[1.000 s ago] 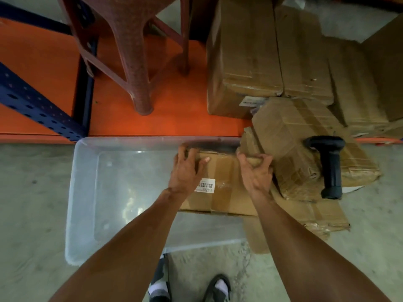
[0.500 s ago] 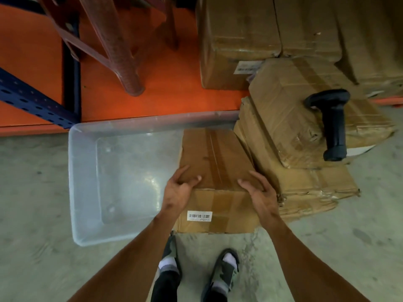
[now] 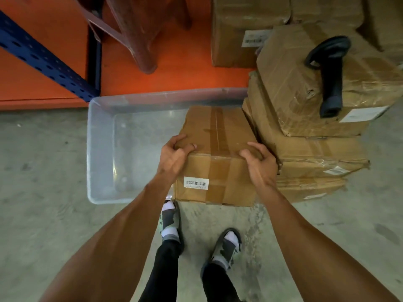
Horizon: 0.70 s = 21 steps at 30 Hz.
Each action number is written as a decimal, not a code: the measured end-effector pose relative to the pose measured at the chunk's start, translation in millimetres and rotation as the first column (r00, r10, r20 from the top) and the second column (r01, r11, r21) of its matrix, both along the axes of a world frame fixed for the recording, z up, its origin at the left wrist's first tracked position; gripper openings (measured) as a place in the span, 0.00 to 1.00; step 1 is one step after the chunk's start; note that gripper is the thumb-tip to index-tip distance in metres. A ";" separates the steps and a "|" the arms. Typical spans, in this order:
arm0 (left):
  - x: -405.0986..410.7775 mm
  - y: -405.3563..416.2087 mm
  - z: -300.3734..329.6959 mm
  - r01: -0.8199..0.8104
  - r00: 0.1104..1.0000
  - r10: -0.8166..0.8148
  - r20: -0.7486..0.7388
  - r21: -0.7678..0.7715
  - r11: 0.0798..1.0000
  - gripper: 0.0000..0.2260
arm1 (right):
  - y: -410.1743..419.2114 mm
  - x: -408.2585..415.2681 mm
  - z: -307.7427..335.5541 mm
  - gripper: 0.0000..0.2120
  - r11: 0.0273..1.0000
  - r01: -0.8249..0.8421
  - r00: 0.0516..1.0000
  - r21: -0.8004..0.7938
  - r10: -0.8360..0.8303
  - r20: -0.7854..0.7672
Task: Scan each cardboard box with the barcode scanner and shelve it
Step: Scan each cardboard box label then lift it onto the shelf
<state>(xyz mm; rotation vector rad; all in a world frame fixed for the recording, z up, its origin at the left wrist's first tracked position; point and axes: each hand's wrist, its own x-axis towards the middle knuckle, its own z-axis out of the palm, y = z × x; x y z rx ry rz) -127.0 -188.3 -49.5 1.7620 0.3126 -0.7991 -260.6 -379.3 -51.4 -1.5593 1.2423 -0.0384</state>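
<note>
A taped cardboard box [image 3: 214,155] sits at the right end of a clear plastic bin [image 3: 100,149], its white barcode label [image 3: 196,183] on the side facing me. My left hand [image 3: 174,155] grips its near left top edge with curled fingers. My right hand [image 3: 259,162] grips the near right top edge the same way. A black barcode scanner [image 3: 329,73] lies on top of a stack of cardboard boxes [image 3: 309,131] just right of the held box. No hand touches the scanner.
An orange shelf [image 3: 178,68] with a blue upright [image 3: 43,59] runs along the back at floor level. On it stand a reddish plastic stool [image 3: 135,33] and more cardboard boxes [image 3: 244,29]. My feet [image 3: 196,234] stand on the concrete floor below the box.
The box has tipped toward me and risen, so its label now faces me. Both hands slid from its far edge to the near top edge and curled round it.
</note>
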 end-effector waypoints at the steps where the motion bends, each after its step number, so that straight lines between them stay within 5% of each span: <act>1: -1.6 2.4 6.6 0.009 1.000 -0.009 0.015 -0.001 1.000 0.22 | 1.2 -3.0 5.6 0.21 1.000 0.002 1.000 -0.001 -0.002 0.019; 10: -33.0 39.1 173.0 -0.001 0.984 -0.005 0.178 0.035 0.999 0.20 | 34.0 -23.9 157.3 0.23 0.999 -0.042 0.980 0.016 0.038 0.197; 21: -58.3 82.6 409.6 0.089 0.871 -0.032 0.491 -0.094 0.992 0.26 | 79.5 -53.9 406.0 0.18 0.967 0.061 0.888 -0.247 0.061 0.455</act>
